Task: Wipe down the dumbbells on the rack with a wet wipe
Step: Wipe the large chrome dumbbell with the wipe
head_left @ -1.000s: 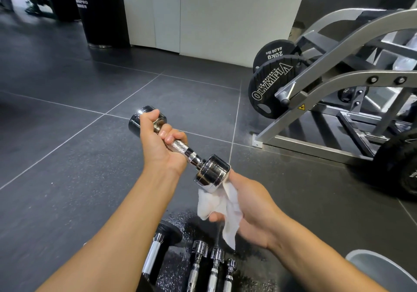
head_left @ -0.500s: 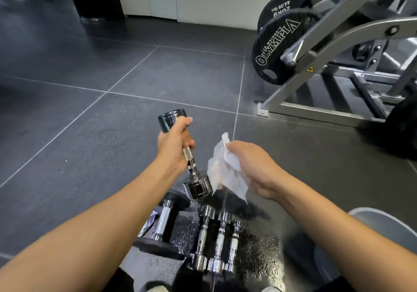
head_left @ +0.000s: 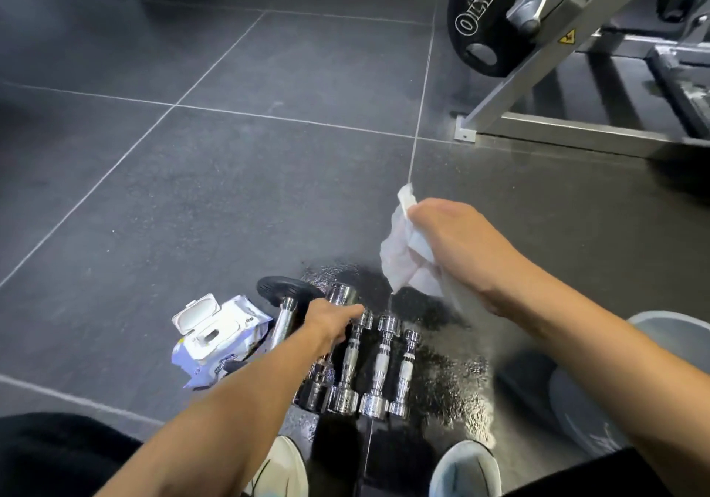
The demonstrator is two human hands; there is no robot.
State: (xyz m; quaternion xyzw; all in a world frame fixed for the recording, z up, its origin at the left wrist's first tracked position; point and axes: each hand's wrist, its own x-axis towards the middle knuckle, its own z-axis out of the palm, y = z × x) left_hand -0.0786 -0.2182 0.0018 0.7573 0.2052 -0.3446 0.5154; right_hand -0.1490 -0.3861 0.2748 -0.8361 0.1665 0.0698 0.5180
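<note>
left hand (head_left: 331, 323): clamped on shiny chrome dumbbell (head_left: 343, 296), squeezed beside three more
right hand (head_left: 457, 245): fingers pinching crumpled white wet wipe (head_left: 401, 256), open floor around

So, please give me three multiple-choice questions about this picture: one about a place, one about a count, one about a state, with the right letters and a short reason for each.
1. Where does the pack of wipes lie?
A. On the weight machine
B. On the floor, left of the row of dumbbells
C. In the right hand

2. How many chrome dumbbells lie free to the right of the one under the left hand?
A. One
B. Three
C. Six

3. In what state is the lid of the pack?
A. Flipped open
B. Shut
C. Torn off

Answers:
1. B: it lies on the dark tile beside the dumbbells.
2. B: three lie side by side there.
3. A: the white lid stands up from the opening.

The right hand holds only the white wipe.
</note>
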